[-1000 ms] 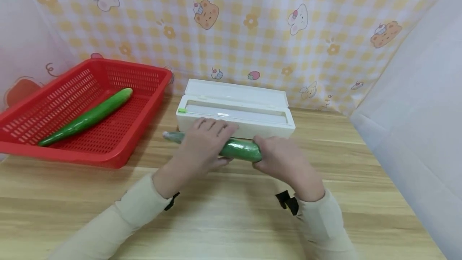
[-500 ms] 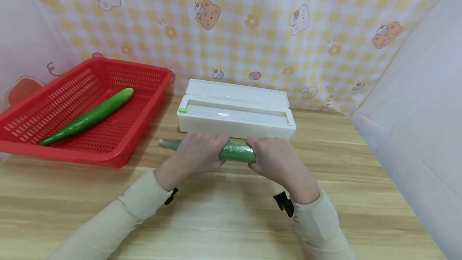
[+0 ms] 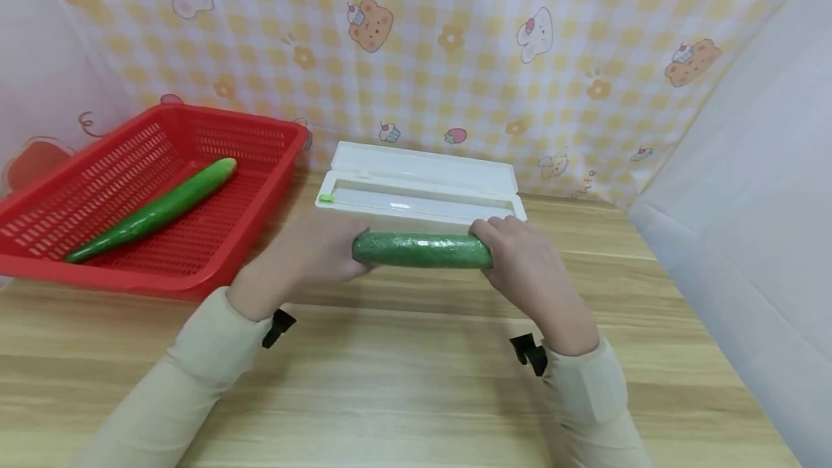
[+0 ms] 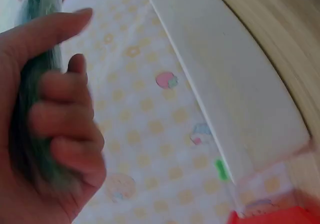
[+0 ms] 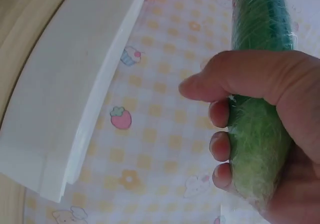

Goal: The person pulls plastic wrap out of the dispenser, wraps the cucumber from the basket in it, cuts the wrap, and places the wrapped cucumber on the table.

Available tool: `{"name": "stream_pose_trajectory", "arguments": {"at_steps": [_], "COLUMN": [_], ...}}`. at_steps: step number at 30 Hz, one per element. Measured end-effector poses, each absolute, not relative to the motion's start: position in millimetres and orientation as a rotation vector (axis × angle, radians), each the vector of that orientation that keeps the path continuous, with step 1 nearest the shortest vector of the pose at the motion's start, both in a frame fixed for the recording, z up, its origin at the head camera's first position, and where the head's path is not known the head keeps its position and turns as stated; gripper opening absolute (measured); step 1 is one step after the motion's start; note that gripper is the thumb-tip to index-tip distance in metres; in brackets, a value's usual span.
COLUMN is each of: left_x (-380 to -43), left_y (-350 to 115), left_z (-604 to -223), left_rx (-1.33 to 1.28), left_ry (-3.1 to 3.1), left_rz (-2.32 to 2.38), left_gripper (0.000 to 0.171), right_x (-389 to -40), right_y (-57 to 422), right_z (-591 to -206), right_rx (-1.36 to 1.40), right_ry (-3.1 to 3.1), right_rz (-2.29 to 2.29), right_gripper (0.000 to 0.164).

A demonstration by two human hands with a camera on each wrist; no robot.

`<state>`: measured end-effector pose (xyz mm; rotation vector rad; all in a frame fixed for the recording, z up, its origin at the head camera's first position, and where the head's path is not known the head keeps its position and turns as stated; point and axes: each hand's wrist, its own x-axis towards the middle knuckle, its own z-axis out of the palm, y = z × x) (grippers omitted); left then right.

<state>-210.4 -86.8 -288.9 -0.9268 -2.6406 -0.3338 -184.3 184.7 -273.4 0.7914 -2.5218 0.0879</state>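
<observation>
Handling estimate: the long green cucumber in crinkled clear plastic film (image 3: 422, 250) is probably of moderate weight, firm along its length and liable to snap if bent hard. The film looks glossy, so some slipperiness is likely; its loose gathers at the end seen in the right wrist view could shift under a twist. Best hold, in my judgement: near both ends, wrapped by the whole palm, with even, light pressure.

Position: the cucumber lies crosswise between the two hands, its middle exposed, seemingly raised above the pale wood-grain desk (image 3: 390, 381). The left hand (image 3: 315, 250) grips one end, fingers curled round it (its tip is hidden in the head view and blurred in the wrist view). The right hand (image 3: 529, 258) grips the opposite end, thumb across, fingers wrapped behind.

Surroundings: a white oblong plastic box with its lid up (image 4: 225, 74) stands just beyond; leftward, a red perforated plastic basket (image 3: 130, 279) holds a second, bare-looking green cucumber (image 3: 156, 217).
</observation>
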Motion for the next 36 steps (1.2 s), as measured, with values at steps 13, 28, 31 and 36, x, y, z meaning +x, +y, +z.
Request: {"name": "stream_pose_trajectory", "arguments": {"at_steps": [13,28,31,36], "left_x": [-221,-213,-213,-216], "left_y": [-85,-84,-86,-88], "left_z": [-309,-301,-299,-301], "left_rx": [-0.945,-0.694,-0.574,-0.448], "left_ry": [-2.047,-2.404,-2.595,-2.773], "left_rz": [-0.127,-0.011,-0.017,-0.157], "left_gripper": [0.030,0.017,0.011,0.016], "right_x": [-181,-203,-203,-203], "right_y": [210,213,206,198], "right_z": [-261,-283,-286,-293], "right_rx": [0.776,0.831,0.739,0.650], "right_ry": [-3.005,-2.990,-2.843,-2.592], "right_rz": [0.346,0.452,0.214,-0.003], "right_gripper": [0.022,0.025,0.023,0.025]}}
